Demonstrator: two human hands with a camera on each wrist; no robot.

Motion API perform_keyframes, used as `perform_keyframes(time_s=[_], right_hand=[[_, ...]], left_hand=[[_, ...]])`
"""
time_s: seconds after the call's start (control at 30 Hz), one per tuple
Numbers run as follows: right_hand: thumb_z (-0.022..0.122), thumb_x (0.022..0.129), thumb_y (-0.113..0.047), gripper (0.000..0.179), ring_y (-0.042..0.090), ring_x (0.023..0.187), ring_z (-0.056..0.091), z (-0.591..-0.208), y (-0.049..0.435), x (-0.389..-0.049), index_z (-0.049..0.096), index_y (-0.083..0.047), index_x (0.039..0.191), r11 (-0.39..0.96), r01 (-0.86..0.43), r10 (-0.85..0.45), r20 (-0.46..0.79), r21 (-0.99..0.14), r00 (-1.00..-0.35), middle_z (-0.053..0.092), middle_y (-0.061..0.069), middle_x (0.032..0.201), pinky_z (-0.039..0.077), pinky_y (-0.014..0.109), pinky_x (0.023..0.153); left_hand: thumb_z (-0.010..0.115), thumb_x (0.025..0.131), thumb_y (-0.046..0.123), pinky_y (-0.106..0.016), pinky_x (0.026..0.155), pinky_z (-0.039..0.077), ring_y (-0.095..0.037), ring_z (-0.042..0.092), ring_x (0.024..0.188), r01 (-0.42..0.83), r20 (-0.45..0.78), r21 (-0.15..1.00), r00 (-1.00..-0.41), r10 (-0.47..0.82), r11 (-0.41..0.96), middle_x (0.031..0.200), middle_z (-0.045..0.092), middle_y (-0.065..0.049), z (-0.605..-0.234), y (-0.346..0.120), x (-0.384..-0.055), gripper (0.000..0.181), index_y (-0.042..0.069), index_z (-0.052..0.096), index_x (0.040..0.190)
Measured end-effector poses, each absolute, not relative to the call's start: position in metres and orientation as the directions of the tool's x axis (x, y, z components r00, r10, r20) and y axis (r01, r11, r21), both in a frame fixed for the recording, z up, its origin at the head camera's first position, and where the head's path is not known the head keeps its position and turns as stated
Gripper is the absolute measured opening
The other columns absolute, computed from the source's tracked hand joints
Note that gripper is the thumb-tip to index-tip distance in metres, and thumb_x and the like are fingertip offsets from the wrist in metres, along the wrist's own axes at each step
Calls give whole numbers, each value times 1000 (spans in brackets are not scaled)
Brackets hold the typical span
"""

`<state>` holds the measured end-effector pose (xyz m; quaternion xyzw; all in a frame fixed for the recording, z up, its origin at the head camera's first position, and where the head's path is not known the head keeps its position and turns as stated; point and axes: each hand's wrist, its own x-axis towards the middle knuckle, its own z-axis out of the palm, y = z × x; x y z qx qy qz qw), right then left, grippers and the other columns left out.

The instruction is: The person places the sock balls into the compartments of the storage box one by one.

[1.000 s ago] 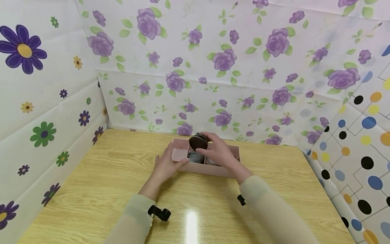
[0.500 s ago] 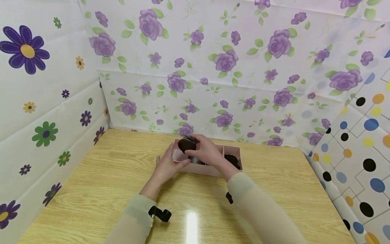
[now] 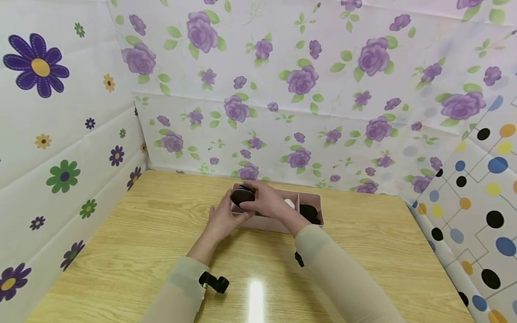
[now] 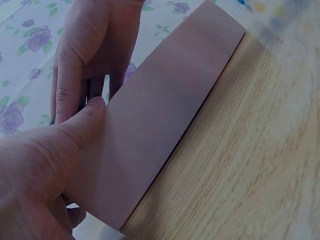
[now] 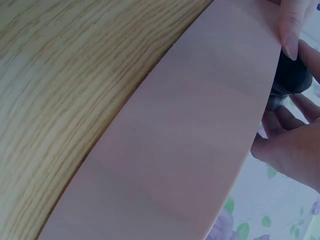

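A pink divided box [image 3: 278,225] stands near the table's back edge. My left hand [image 3: 221,220] grips its left end; in the left wrist view the thumb lies at the rim of the box wall [image 4: 150,105]. My right hand [image 3: 268,202] pinches a dark rolled-up sock [image 3: 242,196] between thumb and fingers, over the leftmost compartment. In the right wrist view this dark sock [image 5: 291,75] shows a ribbed edge at the rim. Black folded cloth [image 3: 308,213] lies in the rightmost compartment. A white piece [image 3: 289,203] shows beside it, mostly hidden by my right wrist.
The box rests on a wooden table [image 3: 258,260]. Flower-patterned sheets [image 3: 299,121] rise behind the table and on the left. A dotted sheet [image 3: 476,215] hangs on the right.
My right hand has carried the dark sock leftward and lower, from over the middle of the box to its leftmost compartment. The left hand keeps its place on the box.
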<state>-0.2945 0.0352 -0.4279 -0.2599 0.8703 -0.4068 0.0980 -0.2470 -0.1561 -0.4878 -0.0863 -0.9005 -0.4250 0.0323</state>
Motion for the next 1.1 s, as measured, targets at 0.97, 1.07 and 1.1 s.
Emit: perform_keyframes(time_s=[0.97, 1.07, 1.1], right_hand=[[83, 103, -22, 22, 24, 112, 73, -422, 36, -292, 74, -13, 122, 607, -398, -469, 95, -688, -878, 75, 6, 119, 62, 41, 98], [84, 102, -21, 21, 23, 111, 73, -423, 35, -294, 73, -13, 118, 603, -395, -467, 95, -693, -879, 74, 6, 118, 62, 40, 99], [84, 102, -21, 21, 23, 111, 73, -423, 35, -295, 73, -13, 118, 602, -397, -470, 94, -693, -878, 74, 6, 119, 62, 40, 99]], left_hand=[[83, 99, 51, -81, 126, -1, -36, 68, 131, 197, 153, 824, -980, 126, 531, 139, 71, -13, -487, -155, -246, 111, 8, 16, 177], [83, 99, 51, -81, 126, -1, -35, 68, 130, 194, 151, 825, -981, 123, 531, 137, 72, -12, -487, -155, -246, 111, 8, 16, 177], [83, 99, 51, -81, 126, 0, -35, 68, 130, 193, 150, 826, -981, 123, 530, 137, 71, -13, -487, -155, -246, 111, 8, 16, 177]])
